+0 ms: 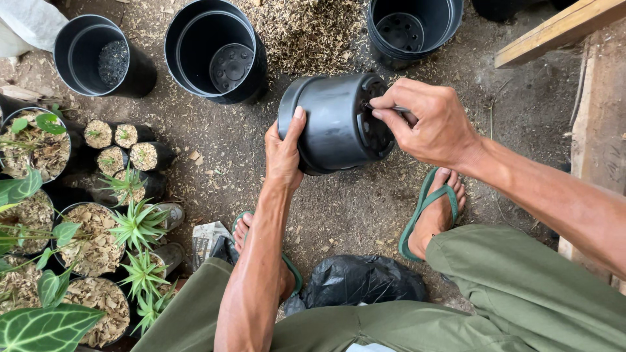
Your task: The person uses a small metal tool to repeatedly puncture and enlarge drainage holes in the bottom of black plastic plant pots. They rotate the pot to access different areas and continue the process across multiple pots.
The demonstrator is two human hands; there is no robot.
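A black plastic flower pot [332, 120] is held on its side above the dirt ground, its perforated bottom facing right. My left hand [284, 153] grips the pot's rim end from below, thumb up along its wall. My right hand [430, 124] pinches a small thin tool [385, 106] whose tip touches the pot's bottom. Most of the tool is hidden by my fingers.
Three empty black pots [98, 55] [218, 49] [414, 26] stand upright at the top. Potted plants and small seedling bags [124, 146] crowd the left. A black plastic bag [362, 280] lies between my sandalled feet. Wooden boards [596, 124] run along the right.
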